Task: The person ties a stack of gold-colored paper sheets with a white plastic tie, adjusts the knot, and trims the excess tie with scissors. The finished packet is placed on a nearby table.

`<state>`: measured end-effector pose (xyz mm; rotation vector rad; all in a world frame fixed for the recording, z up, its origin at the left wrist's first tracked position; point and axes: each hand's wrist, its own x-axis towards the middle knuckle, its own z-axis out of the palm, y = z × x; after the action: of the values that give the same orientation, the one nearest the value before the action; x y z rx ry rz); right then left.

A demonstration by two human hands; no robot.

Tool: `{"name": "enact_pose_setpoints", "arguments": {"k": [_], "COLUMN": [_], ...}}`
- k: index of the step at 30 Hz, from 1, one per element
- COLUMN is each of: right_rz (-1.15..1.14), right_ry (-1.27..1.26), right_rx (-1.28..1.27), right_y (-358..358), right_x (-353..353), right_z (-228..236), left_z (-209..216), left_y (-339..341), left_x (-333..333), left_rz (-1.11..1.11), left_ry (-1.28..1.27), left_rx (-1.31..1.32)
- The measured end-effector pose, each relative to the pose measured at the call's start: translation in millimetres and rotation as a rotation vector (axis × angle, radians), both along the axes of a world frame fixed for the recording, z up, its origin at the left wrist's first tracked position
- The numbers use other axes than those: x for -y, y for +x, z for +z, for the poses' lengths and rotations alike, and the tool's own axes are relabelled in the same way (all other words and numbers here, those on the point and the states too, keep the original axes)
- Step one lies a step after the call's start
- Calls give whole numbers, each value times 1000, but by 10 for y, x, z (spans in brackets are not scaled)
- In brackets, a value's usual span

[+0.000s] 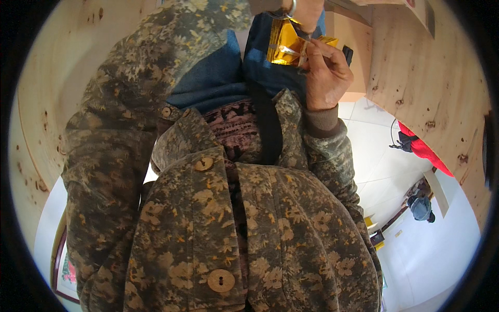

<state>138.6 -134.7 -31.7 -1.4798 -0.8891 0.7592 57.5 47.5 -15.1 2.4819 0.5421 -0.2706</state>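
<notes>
The gold packet (283, 37) is over the lap (208, 83), just up and left of the right hand (328, 78) — which pinches it. The left hand (307, 15) is close too — I can't tell its grip.

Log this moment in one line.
left hand: at gold foil packet | right hand: at same packet, grip detail unclear | nearby: cardboard box

A gap opens between the right sleeve (332, 151) and knotty wooden board (431, 88), but a cardboard box (360, 65) flanks the right hand (327, 80).
</notes>
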Motion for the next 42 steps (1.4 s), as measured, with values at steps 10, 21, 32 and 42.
{"name": "enact_pose_setpoints", "arguments": {"k": [10,21,32,42], "right_rz": [44,50,63,165], "right_ry": [11,46,104,107], "right_rx": [150,235,355,338], "right_y": [67,59,91,210], "right_x": [72,96,91,205], "right_z": [-39,-112,-122,-3], "left_z": [-33,-283,-304,-355], "left_y": [121,79,91,-196], "left_x": [135,278,331,574], "left_rz": [40,87,98,273], "left_ry": [198,293,313,308], "left_rx": [-95,28,-3,68]}}
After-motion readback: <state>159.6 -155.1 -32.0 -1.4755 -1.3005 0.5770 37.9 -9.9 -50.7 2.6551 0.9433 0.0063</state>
